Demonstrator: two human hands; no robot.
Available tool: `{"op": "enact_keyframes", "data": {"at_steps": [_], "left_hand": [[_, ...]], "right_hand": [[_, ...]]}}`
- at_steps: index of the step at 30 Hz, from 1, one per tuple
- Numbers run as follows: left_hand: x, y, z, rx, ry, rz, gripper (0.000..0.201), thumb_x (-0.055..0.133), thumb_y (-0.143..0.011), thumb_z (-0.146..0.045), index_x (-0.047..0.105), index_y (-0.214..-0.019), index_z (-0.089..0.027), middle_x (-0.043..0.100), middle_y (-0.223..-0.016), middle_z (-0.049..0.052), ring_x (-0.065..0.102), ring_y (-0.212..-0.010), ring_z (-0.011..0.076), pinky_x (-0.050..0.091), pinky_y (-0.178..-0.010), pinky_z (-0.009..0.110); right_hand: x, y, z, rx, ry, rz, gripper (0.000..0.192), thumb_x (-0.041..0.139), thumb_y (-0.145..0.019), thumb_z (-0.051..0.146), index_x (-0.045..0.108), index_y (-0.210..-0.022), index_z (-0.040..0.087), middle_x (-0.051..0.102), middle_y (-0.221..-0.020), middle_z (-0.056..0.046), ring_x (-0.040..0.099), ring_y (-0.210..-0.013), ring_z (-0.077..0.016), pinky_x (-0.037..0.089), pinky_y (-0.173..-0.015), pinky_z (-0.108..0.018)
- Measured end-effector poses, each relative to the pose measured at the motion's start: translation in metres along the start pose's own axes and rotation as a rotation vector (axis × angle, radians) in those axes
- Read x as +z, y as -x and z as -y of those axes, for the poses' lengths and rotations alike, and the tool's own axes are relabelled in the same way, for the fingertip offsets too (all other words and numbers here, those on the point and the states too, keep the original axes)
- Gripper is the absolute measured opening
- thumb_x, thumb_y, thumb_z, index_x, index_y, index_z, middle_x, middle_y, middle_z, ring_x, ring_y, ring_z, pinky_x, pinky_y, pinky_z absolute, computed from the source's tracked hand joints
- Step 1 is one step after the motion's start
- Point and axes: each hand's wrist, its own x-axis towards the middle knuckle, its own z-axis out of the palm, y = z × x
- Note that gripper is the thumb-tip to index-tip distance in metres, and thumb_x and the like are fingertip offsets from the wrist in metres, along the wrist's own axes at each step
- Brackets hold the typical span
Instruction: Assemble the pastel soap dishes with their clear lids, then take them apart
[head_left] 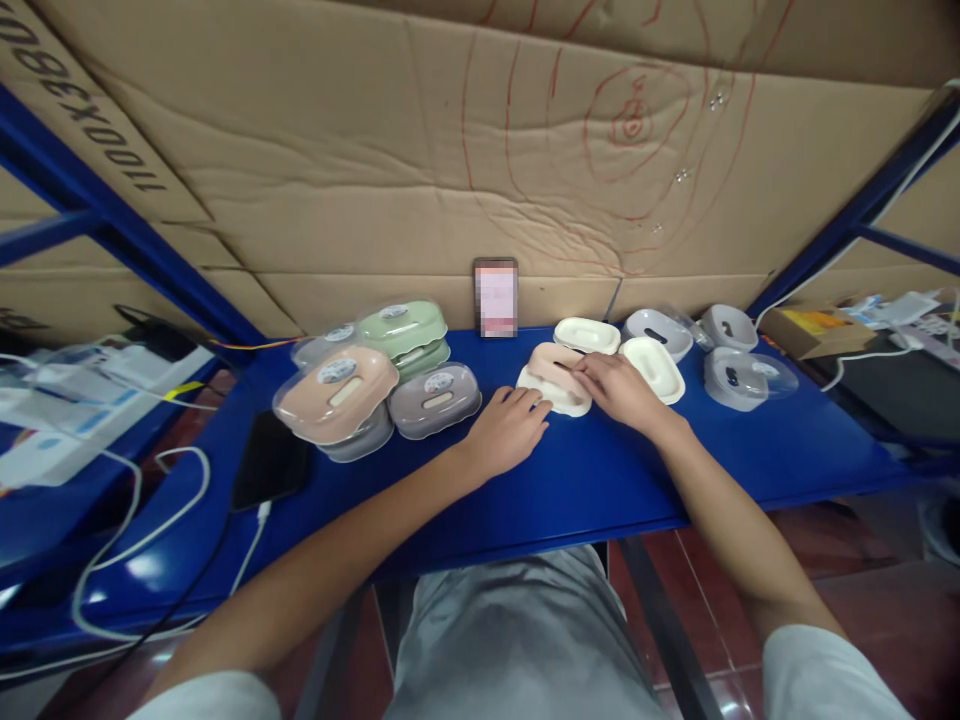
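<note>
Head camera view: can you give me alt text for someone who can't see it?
Both hands, left hand and right hand, rest on a pink soap-dish piece on a cream tray on a blue shelf. Lidded soap boxes are stacked left; loose parts lie right.

A blue metal shelf (570, 490) backs onto flattened cardboard (360, 190) scrawled with red marker — blue steel uprights (112, 225) on either side, glossy dark-red floor tiles (885, 600) below.

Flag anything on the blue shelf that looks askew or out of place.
The pile of lidded soap boxes at the left is untidy: the peach box tilts over a grey one, not stacked square. A black phone lies close to the shelf's front edge. The pieces by the left hand and right hand look orderly.
</note>
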Motion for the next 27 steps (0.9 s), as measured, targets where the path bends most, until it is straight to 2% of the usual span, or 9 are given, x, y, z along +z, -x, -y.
{"op": "enact_keyframes", "data": {"at_steps": [3,7,9,12,16,18,21,24,27], "left_hand": [[-0.003,0.009,0.000,0.001,-0.002,0.007,0.027,0.054,-0.105,-0.020,0.067,-0.129,-0.017,0.071,-0.123,0.014,0.069,-0.113,0.0308,0.052,-0.096,0.045],[-0.006,0.017,0.005,-0.056,-0.002,-0.055,0.048,0.061,-0.102,-0.020,0.054,-0.150,-0.020,0.057,-0.151,0.020,0.057,-0.139,0.0360,0.047,-0.110,0.051],[-0.006,0.017,0.011,-0.074,0.012,-0.059,0.048,0.064,-0.101,-0.022,0.055,-0.148,-0.017,0.053,-0.157,0.022,0.051,-0.147,0.0372,0.042,-0.118,0.053],[-0.005,0.018,0.018,-0.045,0.035,-0.006,0.030,0.062,-0.104,-0.023,0.065,-0.133,-0.015,0.064,-0.145,0.019,0.057,-0.141,0.0339,0.043,-0.119,0.052],[-0.010,0.020,0.020,-0.018,0.052,0.045,0.024,0.058,-0.105,-0.022,0.068,-0.127,-0.016,0.071,-0.125,0.014,0.065,-0.126,0.0308,0.053,-0.100,0.044],[-0.014,0.021,0.019,-0.011,0.059,0.063,0.023,0.058,-0.105,-0.023,0.069,-0.124,-0.016,0.071,-0.122,0.014,0.065,-0.123,0.0311,0.053,-0.097,0.044],[-0.020,0.022,0.018,0.006,0.081,0.086,0.017,0.059,-0.105,-0.027,0.071,-0.114,-0.018,0.070,-0.120,0.012,0.065,-0.120,0.0301,0.051,-0.097,0.043],[-0.022,0.022,0.018,0.013,0.107,0.098,0.015,0.062,-0.104,-0.029,0.071,-0.109,-0.019,0.069,-0.121,0.011,0.064,-0.118,0.0288,0.051,-0.098,0.043],[-0.022,0.022,0.019,0.014,0.130,0.096,0.014,0.062,-0.103,-0.028,0.070,-0.109,-0.019,0.068,-0.121,0.011,0.064,-0.117,0.0278,0.050,-0.099,0.042]], "right_hand": [[0.002,0.001,0.004,-0.041,-0.035,0.058,0.026,0.046,-0.112,0.032,0.068,-0.114,0.020,0.078,-0.117,-0.011,0.073,-0.106,-0.0270,0.047,-0.101,-0.043],[0.006,0.003,0.020,-0.160,-0.110,0.147,0.031,0.057,-0.109,0.038,0.067,-0.133,0.021,0.074,-0.132,-0.014,0.070,-0.122,-0.0300,0.047,-0.106,-0.045],[0.009,0.003,0.027,-0.235,-0.156,0.194,0.034,0.059,-0.108,0.036,0.067,-0.138,0.022,0.072,-0.137,-0.014,0.067,-0.129,-0.0301,0.047,-0.109,-0.046],[0.013,0.004,0.033,-0.286,-0.178,0.244,0.034,0.062,-0.106,0.030,0.069,-0.138,0.025,0.073,-0.137,-0.012,0.066,-0.131,-0.0287,0.047,-0.112,-0.047],[0.004,0.002,0.025,-0.298,-0.210,0.238,0.033,0.065,-0.105,0.039,0.073,-0.135,0.028,0.074,-0.136,-0.009,0.068,-0.128,-0.0275,0.050,-0.111,-0.044],[-0.007,0.002,0.009,-0.172,-0.154,0.129,0.035,0.057,-0.108,0.046,0.075,-0.130,0.027,0.075,-0.133,-0.009,0.069,-0.125,-0.0277,0.051,-0.111,-0.045],[-0.021,0.005,-0.023,0.264,0.167,-0.051,0.045,0.051,-0.108,0.049,0.070,-0.135,0.020,0.070,-0.140,-0.017,0.063,-0.132,-0.0371,0.046,-0.113,-0.056],[-0.022,0.011,-0.050,0.564,0.431,0.059,0.062,0.062,-0.098,0.049,0.056,-0.151,0.016,0.054,-0.158,-0.023,0.052,-0.142,-0.0466,0.040,-0.114,-0.065],[-0.016,0.014,-0.059,0.582,0.469,0.172,0.068,0.067,-0.093,0.050,0.053,-0.152,0.019,0.054,-0.156,-0.022,0.053,-0.140,-0.0436,0.042,-0.113,-0.062]]}}
